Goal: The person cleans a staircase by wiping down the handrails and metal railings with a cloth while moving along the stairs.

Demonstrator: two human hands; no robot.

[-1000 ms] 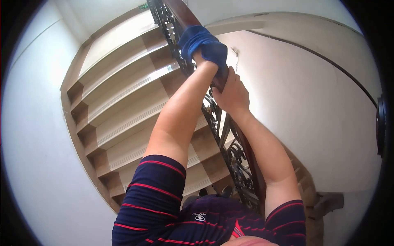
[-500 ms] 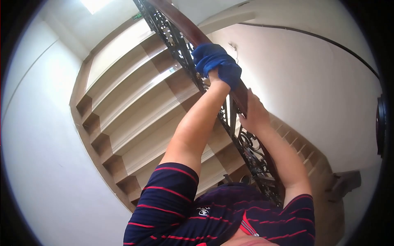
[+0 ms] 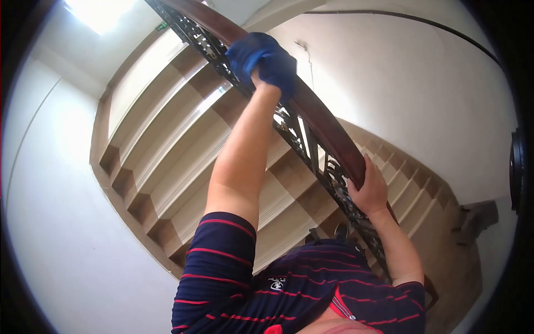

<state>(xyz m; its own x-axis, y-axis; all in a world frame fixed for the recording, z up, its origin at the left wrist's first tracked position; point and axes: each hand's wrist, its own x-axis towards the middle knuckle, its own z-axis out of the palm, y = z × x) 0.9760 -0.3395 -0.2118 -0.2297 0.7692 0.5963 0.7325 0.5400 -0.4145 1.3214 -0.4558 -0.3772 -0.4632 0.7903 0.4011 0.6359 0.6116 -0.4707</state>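
A dark brown wooden handrail (image 3: 325, 122) runs diagonally across the head view, on top of a black ornate metal balustrade (image 3: 292, 131). My left hand (image 3: 257, 78) presses a blue cloth (image 3: 267, 60) over the rail's upper part. The cloth covers most of that hand, so its fingers are hidden. Lower down, my right hand (image 3: 371, 186) is wrapped around the rail's side, with the thumb on the near side and the fingers on the far side. A bare stretch of rail shows between both hands.
Stone stairs (image 3: 183, 139) rise at the left beside a white wall (image 3: 55, 195). Beyond the balustrade, another flight (image 3: 414, 183) lies along a pale wall (image 3: 400, 89). A grey object (image 3: 479, 222) stands at the far right. A ceiling light (image 3: 100, 11) shines at top left.
My left hand and the blue cloth have moved up the handrail. My right hand appears lower along the rail, so the hands are farther apart. The view has shifted slightly.
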